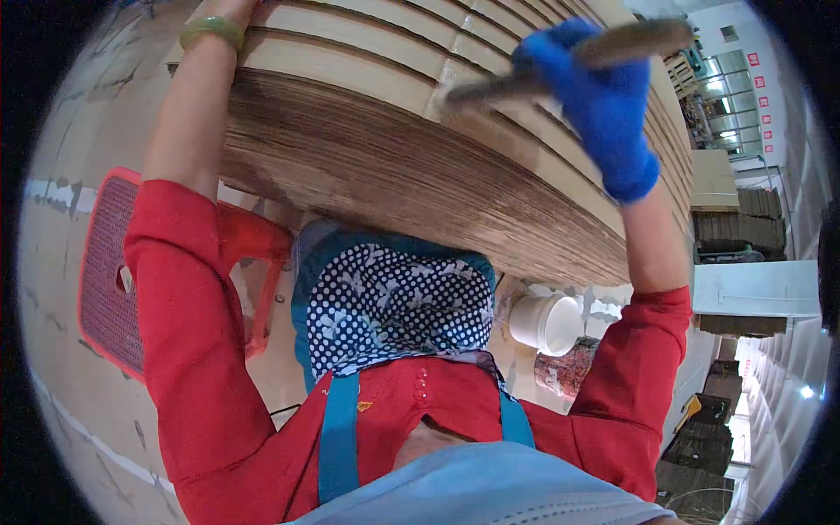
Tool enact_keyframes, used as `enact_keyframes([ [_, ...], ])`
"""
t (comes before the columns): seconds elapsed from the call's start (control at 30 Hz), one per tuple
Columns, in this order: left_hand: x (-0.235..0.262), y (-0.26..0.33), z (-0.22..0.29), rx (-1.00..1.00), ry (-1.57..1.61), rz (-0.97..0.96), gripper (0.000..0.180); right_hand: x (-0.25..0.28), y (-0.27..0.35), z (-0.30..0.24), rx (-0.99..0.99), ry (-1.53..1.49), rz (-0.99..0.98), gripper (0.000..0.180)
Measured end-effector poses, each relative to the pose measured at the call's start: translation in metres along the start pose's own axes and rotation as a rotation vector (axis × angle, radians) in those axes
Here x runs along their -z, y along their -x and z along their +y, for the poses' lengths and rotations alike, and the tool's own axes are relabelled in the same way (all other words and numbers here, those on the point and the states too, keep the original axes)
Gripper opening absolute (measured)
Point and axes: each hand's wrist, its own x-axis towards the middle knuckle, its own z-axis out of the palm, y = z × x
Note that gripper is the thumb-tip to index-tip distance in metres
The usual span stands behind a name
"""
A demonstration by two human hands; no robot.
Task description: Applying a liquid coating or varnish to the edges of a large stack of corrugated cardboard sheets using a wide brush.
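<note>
A tall stack of brown cardboard sheets point(411, 175) lies in front of me, its top sheets fanned out in overlapping steps. My right hand point(595, 105), in a blue glove, is closed round a brush point(639, 42) with a long brown handle. Motion blurs the brush; its dark lower end is over the stepped edges, near a pale, shiny strip point(451, 70) running across them. My left hand point(232, 9) is bare, with a green bangle above it, at the stack's far left corner. The picture's top edge cuts off its fingers.
A red plastic stool point(114, 262) stands on the floor to my left. Below the stack, right of my lap, are a white bucket point(547, 324) and a reddish patterned container point(564, 372). Further right are more cardboard stacks point(739, 232) and a light blue panel point(757, 289).
</note>
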Motion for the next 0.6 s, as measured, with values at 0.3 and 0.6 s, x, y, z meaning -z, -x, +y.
enact_keyframes([
  [0.3,-0.002,0.001,-0.003,-0.018,0.028,0.071,0.060,-0.013,0.019,0.014,0.084,0.300,-0.062,0.010],
  [0.6,-0.015,-0.018,-0.009,-0.103,0.054,0.072,0.055,0.018,-0.064,0.030,-0.037,0.487,0.309,0.032],
])
